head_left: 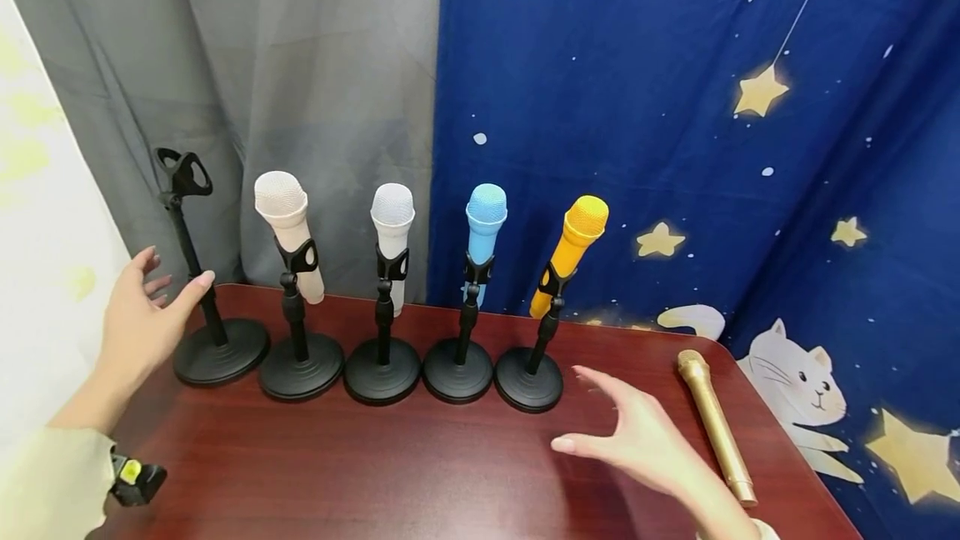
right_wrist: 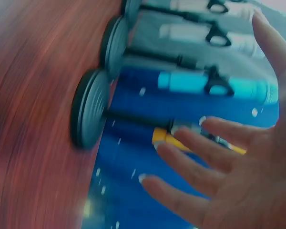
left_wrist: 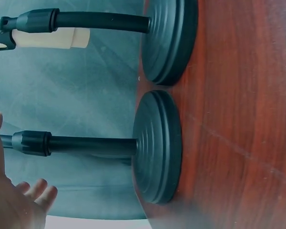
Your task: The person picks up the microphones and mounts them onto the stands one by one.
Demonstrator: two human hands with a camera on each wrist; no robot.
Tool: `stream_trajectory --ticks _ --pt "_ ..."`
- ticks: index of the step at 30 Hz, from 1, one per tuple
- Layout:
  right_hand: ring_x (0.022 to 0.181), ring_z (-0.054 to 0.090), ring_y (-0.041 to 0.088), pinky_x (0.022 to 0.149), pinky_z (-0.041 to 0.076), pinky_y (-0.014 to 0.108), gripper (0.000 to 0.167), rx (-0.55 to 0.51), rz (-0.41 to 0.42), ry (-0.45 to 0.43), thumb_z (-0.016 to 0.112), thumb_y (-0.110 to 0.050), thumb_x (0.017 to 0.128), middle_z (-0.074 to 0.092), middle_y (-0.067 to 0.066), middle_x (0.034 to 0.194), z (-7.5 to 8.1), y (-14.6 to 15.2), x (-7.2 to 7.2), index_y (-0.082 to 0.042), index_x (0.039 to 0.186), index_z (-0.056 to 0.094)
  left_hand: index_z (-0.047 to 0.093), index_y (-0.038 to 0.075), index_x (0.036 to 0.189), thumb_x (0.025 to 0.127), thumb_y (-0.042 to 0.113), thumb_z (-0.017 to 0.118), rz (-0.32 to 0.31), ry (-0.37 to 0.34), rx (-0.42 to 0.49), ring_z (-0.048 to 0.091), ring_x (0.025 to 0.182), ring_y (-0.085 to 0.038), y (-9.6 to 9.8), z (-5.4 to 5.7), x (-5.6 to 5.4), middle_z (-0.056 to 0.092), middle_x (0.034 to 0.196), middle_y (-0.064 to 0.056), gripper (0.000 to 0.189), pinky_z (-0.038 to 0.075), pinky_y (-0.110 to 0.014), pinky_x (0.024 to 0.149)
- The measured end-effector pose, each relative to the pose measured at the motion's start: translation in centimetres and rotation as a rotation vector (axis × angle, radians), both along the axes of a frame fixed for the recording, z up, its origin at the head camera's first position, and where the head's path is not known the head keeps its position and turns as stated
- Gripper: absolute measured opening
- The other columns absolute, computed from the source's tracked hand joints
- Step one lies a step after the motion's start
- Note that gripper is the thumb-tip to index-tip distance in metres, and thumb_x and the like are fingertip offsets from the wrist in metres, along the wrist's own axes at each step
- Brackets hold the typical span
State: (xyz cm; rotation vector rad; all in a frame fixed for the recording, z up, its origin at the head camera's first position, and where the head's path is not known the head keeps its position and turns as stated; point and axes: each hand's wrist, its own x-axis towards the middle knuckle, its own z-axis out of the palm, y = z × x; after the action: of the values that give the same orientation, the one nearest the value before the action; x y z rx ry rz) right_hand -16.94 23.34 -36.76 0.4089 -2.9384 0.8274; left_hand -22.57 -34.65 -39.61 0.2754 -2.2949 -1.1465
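My left hand (head_left: 146, 319), thumb and fingers apart, is beside the pole of the leftmost black microphone stand (head_left: 217, 348), whose clip (head_left: 183, 173) holds no microphone. My right hand (head_left: 637, 432) hovers over the table, fingers spread and nothing in them, to the right of the stand with the yellow microphone (head_left: 573, 248). Further left along the row stand a blue microphone (head_left: 486, 219), a white microphone (head_left: 392, 219) and a cream microphone (head_left: 283, 207), each tilted in its own clip. A gold microphone (head_left: 716, 427) lies on the table, right of my right hand.
The reddish-brown table (head_left: 360, 465) ends close behind the round stand bases. Behind it hang a grey curtain (head_left: 337, 65) and a blue curtain (head_left: 600, 65) with stars and a white cat. A pale panel (head_left: 45, 232) borders the left side.
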Motion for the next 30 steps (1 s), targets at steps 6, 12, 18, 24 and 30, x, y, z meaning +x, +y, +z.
stream_trajectory --ticks 6,12,18,24,30 --pt "0.137 0.05 0.04 0.106 0.045 0.061 0.099 0.089 -0.195 0.022 0.071 -0.073 0.078 0.053 0.019 0.149 -0.2 3.9 -1.2 -0.01 0.151 0.046 0.003 0.011 0.164 0.1 0.043 0.055 -0.03 -0.025 -0.014 0.034 0.143 -0.053 -0.3 0.6 -0.4 0.021 0.167 -0.022 0.088 0.029 -0.065 0.115" --pt "0.141 0.036 0.053 0.109 0.036 0.07 0.119 0.12 -0.31 -0.092 0.071 -0.075 0.077 0.033 0.034 0.156 -1.5 8.0 -3.4 0.002 0.156 0.026 -0.001 0.012 0.164 0.101 0.045 0.054 -0.06 -0.061 -0.045 0.033 0.142 -0.055 -0.9 0.2 -0.8 0.022 0.165 -0.025 0.09 0.029 -0.065 0.114" --pt "0.129 0.039 0.064 0.098 0.039 0.076 0.133 0.251 -0.416 -0.169 0.063 -0.086 0.073 0.03 0.044 0.148 -3.1 11.3 -4.9 0.002 0.159 0.012 -0.001 0.013 0.163 0.101 0.047 0.054 -0.075 -0.102 -0.075 0.037 0.139 -0.055 -1.2 -0.4 -1.1 0.023 0.164 -0.025 0.09 0.033 -0.061 0.113" --pt "0.113 0.047 0.065 0.086 0.044 0.075 0.132 0.332 -0.466 -0.225 0.059 -0.088 0.074 0.038 0.048 0.129 -4.3 13.4 -5.5 0.013 0.15 0.022 0.003 0.01 0.163 0.101 0.046 0.053 -0.083 -0.078 -0.065 0.038 0.139 -0.055 -1.2 -0.6 -1.7 0.026 0.163 -0.027 0.087 0.036 -0.032 0.12" --pt "0.1 0.052 0.058 0.08 0.049 0.071 0.12 0.353 -0.52 -0.271 0.061 -0.081 0.078 0.044 0.044 0.112 -5.1 14.4 -5.8 0.02 0.136 0.032 0.01 0.007 0.163 0.102 0.044 0.053 -0.069 -0.056 -0.074 0.044 0.132 -0.057 -1.1 -0.6 -2.3 0.034 0.156 -0.035 0.083 0.036 0.0 0.1"
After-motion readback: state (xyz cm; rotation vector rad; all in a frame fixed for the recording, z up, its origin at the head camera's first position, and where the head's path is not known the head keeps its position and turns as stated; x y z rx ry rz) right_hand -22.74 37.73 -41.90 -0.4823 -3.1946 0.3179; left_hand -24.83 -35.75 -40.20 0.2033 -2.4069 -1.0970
